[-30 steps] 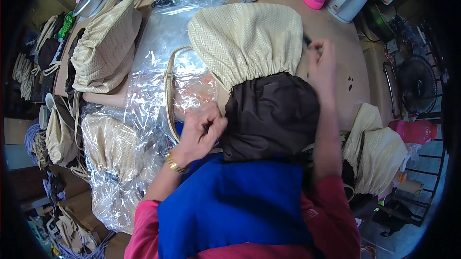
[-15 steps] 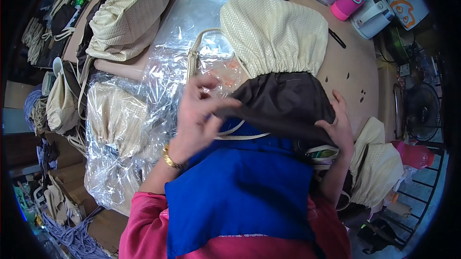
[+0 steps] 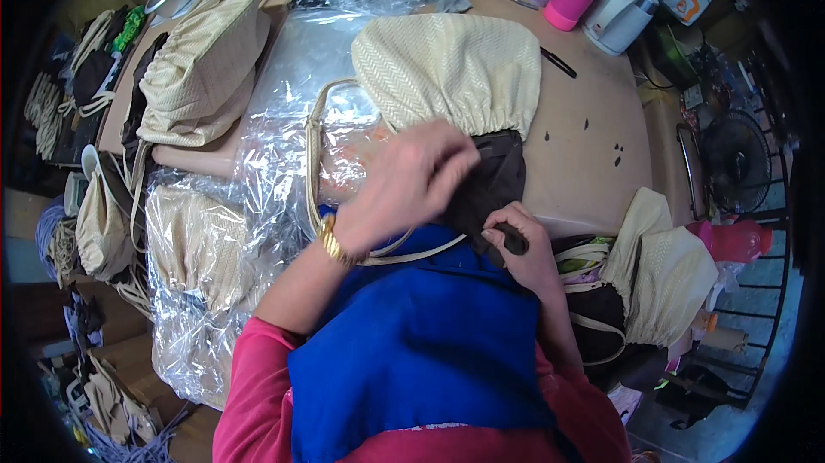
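A cream woven bag (image 3: 447, 63) lies on the table with its gathered edge toward me and a dark brown lining (image 3: 490, 162) hanging out of it. My left hand (image 3: 421, 173) is over the lining, fingers bent and blurred, so I cannot tell whether it grips anything. My right hand (image 3: 520, 244) pinches the lower end of the lining, which is bunched between thumb and fingers. A long cream strap (image 3: 314, 145) loops left of the bag and under my left wrist. Blue cloth (image 3: 412, 343) covers my front below both hands.
More cream bags (image 3: 202, 68) lie left and right. Clear plastic bags (image 3: 284, 76) cover the table's left middle. A pink bottle (image 3: 563, 8), a kettle (image 3: 619, 12) and a black slim object (image 3: 559, 62) lie at the back right. A fan (image 3: 730, 158) stands beyond the right edge.
The lining has been folded narrower toward the right. My left hand has moved up and rightward over it. My right hand has moved down and leftward, drawing the lining's end with it.
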`<state>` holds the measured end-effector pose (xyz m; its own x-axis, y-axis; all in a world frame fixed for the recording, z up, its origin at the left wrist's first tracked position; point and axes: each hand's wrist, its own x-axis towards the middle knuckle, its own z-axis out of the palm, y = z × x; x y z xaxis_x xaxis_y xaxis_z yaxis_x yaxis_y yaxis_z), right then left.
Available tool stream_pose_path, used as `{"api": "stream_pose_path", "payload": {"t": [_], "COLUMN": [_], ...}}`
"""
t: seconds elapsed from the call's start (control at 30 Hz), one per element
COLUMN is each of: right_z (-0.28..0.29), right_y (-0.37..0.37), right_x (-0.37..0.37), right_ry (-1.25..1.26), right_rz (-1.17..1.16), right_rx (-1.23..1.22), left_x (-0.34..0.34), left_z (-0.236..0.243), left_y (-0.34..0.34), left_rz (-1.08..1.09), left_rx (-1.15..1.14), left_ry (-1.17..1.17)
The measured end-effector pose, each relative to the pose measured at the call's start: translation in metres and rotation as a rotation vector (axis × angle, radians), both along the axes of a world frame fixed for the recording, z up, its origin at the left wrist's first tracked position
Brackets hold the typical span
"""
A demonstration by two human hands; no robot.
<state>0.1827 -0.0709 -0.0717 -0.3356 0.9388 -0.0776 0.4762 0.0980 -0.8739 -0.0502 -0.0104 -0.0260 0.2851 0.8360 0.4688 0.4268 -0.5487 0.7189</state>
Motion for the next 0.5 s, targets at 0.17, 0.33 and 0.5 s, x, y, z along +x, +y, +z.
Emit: {"api": "stream_pose_path", "payload": {"t": [0.17, 0.33, 0.5], "right_z": [-0.004, 0.004, 0.014], "right_y": [-0.017, -0.018, 0.014], "right_x": [-0.008, -0.006, -0.023], "right_ry": [-0.191, 0.155, 0.118], "right_rz": [-0.093, -0.07, 0.064], "right_rx": [0.175, 0.172, 0.473], "left_x": [0.025, 0.038, 0.011], "left_z": [-0.046, -0.043, -0.046], "left_y": [0.059, 0.07, 0.107], "left_rz": [0.206, 0.219, -0.024], "left_rx": [0.063, 0.102, 0.098], "left_ry": [0.62, 0.821, 0.666]}}
